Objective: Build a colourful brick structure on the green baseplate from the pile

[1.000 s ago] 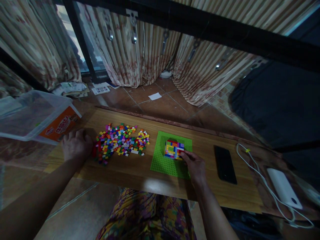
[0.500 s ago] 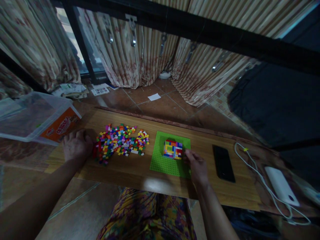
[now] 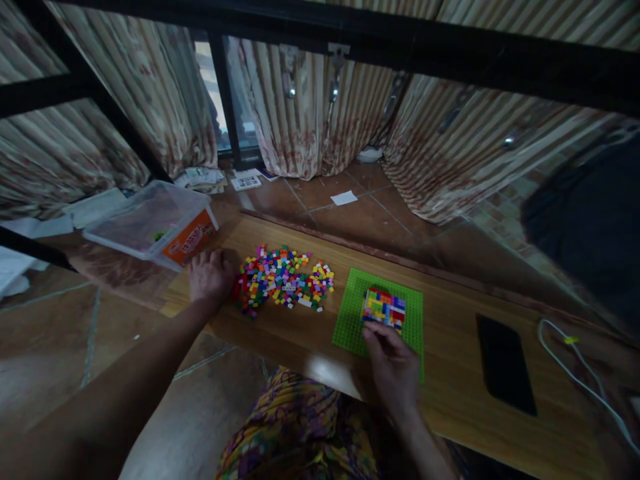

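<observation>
A block of many-coloured toy bricks [image 3: 386,307] stands on a green studded baseplate [image 3: 347,327]. My right hand [image 3: 395,357] is at the block's near side, with thumb and index finger pinched together at its front left corner. Whether a small brick is between those fingertips I cannot make out. To the left, my left hand [image 3: 211,275] rests on the wooden board, its fingers lying slightly bent and apart. Just right of it spreads a pile of loose small bricks [image 3: 283,277] in many colours.
A clear plastic bin [image 3: 150,213] with an orange label stands beyond my left hand. On the right of the wooden board [image 3: 450,400] lies a black phone [image 3: 505,363], with a white cable [image 3: 575,370] past it. Curtains [image 3: 300,127] hang behind a dark rail [image 3: 350,30].
My right hand has moved from the block's right side to its near left corner. The view has swung left, so everything appears further right. My left hand stays beside the pile.
</observation>
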`<state>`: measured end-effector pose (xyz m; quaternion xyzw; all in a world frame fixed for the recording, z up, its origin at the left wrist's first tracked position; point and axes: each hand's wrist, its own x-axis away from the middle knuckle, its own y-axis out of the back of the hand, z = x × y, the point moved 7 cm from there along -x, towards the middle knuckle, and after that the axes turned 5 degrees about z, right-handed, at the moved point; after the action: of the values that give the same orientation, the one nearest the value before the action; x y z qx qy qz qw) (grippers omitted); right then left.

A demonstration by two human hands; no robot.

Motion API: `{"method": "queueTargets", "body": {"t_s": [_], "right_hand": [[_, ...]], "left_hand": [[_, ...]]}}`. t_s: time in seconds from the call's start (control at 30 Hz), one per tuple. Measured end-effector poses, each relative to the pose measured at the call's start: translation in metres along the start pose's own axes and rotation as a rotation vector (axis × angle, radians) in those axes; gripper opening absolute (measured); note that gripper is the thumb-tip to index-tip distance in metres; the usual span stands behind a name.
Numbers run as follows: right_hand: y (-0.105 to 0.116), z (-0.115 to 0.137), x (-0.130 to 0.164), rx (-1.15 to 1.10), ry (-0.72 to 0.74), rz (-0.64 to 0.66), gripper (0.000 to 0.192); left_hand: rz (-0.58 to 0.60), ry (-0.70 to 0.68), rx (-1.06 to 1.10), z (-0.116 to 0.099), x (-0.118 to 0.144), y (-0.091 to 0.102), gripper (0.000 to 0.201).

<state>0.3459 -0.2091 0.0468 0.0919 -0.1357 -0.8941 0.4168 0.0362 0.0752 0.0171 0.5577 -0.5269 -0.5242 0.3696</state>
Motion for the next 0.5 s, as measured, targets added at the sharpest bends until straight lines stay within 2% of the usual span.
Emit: {"method": "queueTargets", "body": {"t_s": [0.1,0.2,0.37,0.5], "right_hand": [[-0.045,0.012,0.004,0.184,0.116,0.208,0.02],[-0.075,0.015,0.0,0.349,0.218,0.295,0.024],[-0.098,0.013,-0.014,0.53,0.35,0.273,0.025],[-0.105,0.011,-0.018,0.596,0.369,0.258,0.02]], "left_hand": [[-0.008,-0.008,-0.017,-0.002,0.001,0.001,0.043],[-0.007,-0.01,-0.015,-0.003,0.001,0.003,0.041],[-0.004,-0.008,0.004,-0.002,0.001,0.002,0.042],[-0.013,-0.008,0.006,0.0,0.002,0.002,0.042]]}}
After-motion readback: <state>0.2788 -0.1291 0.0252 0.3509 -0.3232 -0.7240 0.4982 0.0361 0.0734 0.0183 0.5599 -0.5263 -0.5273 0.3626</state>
